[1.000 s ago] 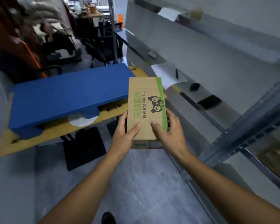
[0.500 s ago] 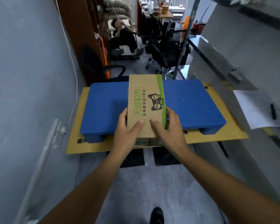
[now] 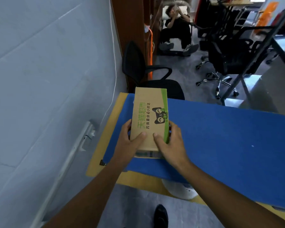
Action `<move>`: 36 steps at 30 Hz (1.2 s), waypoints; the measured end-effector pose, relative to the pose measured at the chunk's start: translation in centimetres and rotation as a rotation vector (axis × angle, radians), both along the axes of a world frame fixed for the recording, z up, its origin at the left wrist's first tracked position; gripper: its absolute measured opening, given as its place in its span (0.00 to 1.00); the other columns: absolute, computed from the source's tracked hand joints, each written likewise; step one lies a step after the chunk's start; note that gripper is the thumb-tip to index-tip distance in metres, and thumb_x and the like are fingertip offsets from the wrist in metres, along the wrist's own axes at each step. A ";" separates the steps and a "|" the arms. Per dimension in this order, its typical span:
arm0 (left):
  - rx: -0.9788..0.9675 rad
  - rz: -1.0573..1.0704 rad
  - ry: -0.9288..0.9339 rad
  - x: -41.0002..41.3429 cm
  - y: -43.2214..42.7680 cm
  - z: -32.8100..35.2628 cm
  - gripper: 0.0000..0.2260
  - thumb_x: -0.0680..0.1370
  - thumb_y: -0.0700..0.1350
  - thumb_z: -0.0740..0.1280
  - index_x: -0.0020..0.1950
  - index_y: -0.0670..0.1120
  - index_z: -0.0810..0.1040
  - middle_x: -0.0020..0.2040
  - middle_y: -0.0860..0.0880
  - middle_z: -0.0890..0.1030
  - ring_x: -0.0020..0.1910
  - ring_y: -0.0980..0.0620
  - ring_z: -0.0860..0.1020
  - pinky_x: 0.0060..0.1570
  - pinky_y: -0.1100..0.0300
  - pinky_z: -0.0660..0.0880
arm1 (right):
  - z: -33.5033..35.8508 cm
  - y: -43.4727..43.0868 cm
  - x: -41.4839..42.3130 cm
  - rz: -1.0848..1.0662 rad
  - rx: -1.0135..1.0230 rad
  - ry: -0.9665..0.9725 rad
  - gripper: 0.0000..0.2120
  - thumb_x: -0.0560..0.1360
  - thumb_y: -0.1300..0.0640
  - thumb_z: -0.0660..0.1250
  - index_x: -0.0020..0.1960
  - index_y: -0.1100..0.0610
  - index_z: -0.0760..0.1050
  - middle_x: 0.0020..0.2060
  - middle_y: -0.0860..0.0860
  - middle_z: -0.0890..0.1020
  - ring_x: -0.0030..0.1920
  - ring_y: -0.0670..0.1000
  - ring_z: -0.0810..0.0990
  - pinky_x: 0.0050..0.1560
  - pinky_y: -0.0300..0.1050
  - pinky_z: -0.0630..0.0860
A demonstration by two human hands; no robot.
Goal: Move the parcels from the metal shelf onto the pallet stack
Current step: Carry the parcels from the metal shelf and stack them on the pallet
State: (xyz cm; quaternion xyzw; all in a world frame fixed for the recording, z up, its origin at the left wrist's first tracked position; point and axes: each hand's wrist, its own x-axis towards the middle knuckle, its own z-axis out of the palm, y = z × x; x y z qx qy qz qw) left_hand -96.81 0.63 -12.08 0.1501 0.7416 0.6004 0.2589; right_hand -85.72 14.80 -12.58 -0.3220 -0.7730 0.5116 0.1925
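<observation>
Seen from the head camera, the left hand (image 3: 128, 145) and the right hand (image 3: 171, 146) clamp the near end of a cardboard parcel (image 3: 148, 112) between them. Each thumb lies flat on its top face and the fingers curl round its long sides. The parcel reaches away from the grip, with green print and a black cat face on top and a green band along the right-hand edge. Directly under the grip and spreading far to its right lies the blue pallet (image 3: 220, 145); whether the parcel touches it or hangs just above cannot be told. The pallet rests on a tan cardboard sheet (image 3: 95, 160) that shows left of and below the hands. Beyond the parcel's far end stands a black office chair (image 3: 138, 66), and further back sits a person (image 3: 176, 28). A grey wall (image 3: 48, 79) runs along the left of the grip.
</observation>
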 end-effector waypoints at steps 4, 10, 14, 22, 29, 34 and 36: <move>-0.006 0.042 -0.032 -3.9 0.1 -1.8 0.28 0.71 0.58 0.76 0.66 0.72 0.67 0.60 0.71 0.78 0.59 0.67 0.80 0.49 0.67 0.80 | -1.9 -0.1 -4.3 0.027 -0.009 -0.041 0.31 0.79 0.50 0.73 0.78 0.49 0.64 0.64 0.44 0.71 0.62 0.32 0.70 0.64 0.35 0.72; -0.025 -0.014 -0.068 -9.7 0.3 -4.5 0.35 0.71 0.59 0.76 0.76 0.63 0.66 0.65 0.66 0.78 0.62 0.63 0.80 0.51 0.66 0.80 | -3.9 -0.8 -9.1 -0.011 -0.005 -0.151 0.39 0.80 0.44 0.69 0.85 0.50 0.55 0.69 0.48 0.69 0.63 0.38 0.69 0.66 0.42 0.70; -0.040 -0.052 -0.076 -12.6 0.6 -4.8 0.28 0.72 0.58 0.76 0.67 0.75 0.69 0.65 0.65 0.78 0.61 0.66 0.79 0.50 0.70 0.78 | -4.0 -1.3 -11.4 -0.095 -0.010 -0.197 0.41 0.80 0.40 0.67 0.85 0.46 0.50 0.70 0.46 0.68 0.63 0.39 0.68 0.71 0.56 0.72; -0.008 -0.105 -0.050 -15.5 0.2 -6.1 0.33 0.77 0.52 0.76 0.78 0.58 0.66 0.66 0.63 0.77 0.59 0.72 0.77 0.47 0.74 0.77 | -3.4 -2.4 -13.4 -0.168 -0.066 -0.232 0.44 0.75 0.31 0.64 0.85 0.40 0.50 0.70 0.42 0.69 0.71 0.47 0.72 0.75 0.67 0.67; -0.007 -0.121 -0.024 -16.6 -0.2 -6.1 0.32 0.77 0.49 0.76 0.77 0.56 0.66 0.65 0.61 0.76 0.58 0.73 0.76 0.46 0.76 0.75 | -2.8 -3.2 -14.5 -0.158 -0.112 -0.271 0.45 0.71 0.26 0.61 0.83 0.35 0.49 0.76 0.40 0.71 0.75 0.52 0.71 0.75 0.72 0.62; -0.018 -0.162 -0.034 -17.3 -0.5 -6.1 0.32 0.76 0.52 0.76 0.75 0.60 0.65 0.66 0.62 0.76 0.60 0.67 0.78 0.46 0.73 0.77 | -3.0 -3.3 -14.7 -0.167 -0.143 -0.292 0.45 0.70 0.24 0.61 0.82 0.30 0.46 0.76 0.40 0.72 0.75 0.52 0.72 0.76 0.72 0.62; -0.037 -0.170 -0.029 -17.5 -0.7 -5.6 0.36 0.76 0.55 0.76 0.79 0.57 0.62 0.71 0.58 0.73 0.67 0.61 0.75 0.54 0.66 0.78 | -2.9 -3.2 -14.4 -0.130 -0.181 -0.270 0.47 0.69 0.22 0.59 0.82 0.30 0.41 0.79 0.43 0.68 0.78 0.53 0.68 0.77 0.70 0.61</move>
